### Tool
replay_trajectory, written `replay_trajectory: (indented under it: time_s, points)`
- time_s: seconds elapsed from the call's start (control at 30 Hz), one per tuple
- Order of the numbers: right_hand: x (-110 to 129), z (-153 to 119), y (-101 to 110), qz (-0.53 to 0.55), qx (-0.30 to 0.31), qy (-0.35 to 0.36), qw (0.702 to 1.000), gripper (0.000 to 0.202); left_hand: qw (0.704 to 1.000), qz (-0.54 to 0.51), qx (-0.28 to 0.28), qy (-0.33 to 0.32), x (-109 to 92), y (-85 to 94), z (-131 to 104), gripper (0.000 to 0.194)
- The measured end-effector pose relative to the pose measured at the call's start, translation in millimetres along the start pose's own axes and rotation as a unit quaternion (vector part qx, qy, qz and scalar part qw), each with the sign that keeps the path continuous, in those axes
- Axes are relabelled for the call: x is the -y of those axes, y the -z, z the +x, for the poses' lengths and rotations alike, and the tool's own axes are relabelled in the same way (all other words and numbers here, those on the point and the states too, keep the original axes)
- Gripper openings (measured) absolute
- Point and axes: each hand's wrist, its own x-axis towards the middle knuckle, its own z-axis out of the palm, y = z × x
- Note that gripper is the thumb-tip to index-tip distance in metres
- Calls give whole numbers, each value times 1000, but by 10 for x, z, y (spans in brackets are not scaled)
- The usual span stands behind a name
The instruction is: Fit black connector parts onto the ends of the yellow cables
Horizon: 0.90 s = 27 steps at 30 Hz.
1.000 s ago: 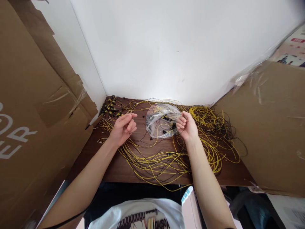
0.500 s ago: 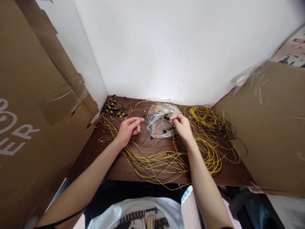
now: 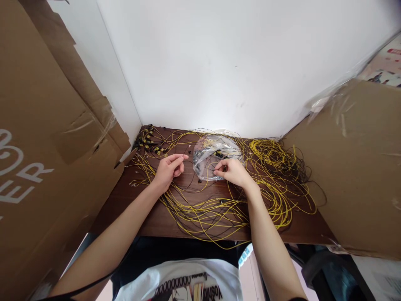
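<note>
Head view: yellow cables [image 3: 194, 210] stretch left-to-right beneath the left hand [image 3: 171, 170].

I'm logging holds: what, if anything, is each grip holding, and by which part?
It cannot be told: anything in the left grip, or the right grip in front of the bag, is too fine to make out.

A white wall [image 3: 188, 62] rose behind a dark brown wooden table [image 3: 115, 205], meeting a second white surface [image 3: 84, 46] at a corner on the left. Soft, pale light lay across the wall, which bore a few small marks [image 3: 240, 105] (faint scuffs, by their look). A large brown cardboard sheet [image 3: 37, 104] with white lettering [image 3: 34, 177] stood on the left; another cardboard piece [image 3: 351, 167], partly under clear plastic [image 3: 326, 100], flanked the right.
</note>
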Motion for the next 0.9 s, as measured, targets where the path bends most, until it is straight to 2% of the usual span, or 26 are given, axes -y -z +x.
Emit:
replay_trajectory:
  time_s: [0.33, 0.53, 0.77, 0.9]
  points:
    - [-18, 41, -61, -13, -10, 44, 999, 7, 998, 48, 24, -14, 18, -5, 5, 33]
    - [195, 25, -77, 117, -71, 103, 985, 10, 999, 32, 21, -12, 6, -15, 11, 20]
    - [435, -5, -283, 245, -99, 115, 957, 13, 996, 76, 48, -4, -8, -29, -8, 30]
    - [469, -3, -390, 286, -106, 98, 947, 13, 988, 139, 48, -37, -13, -78, -41, 32]
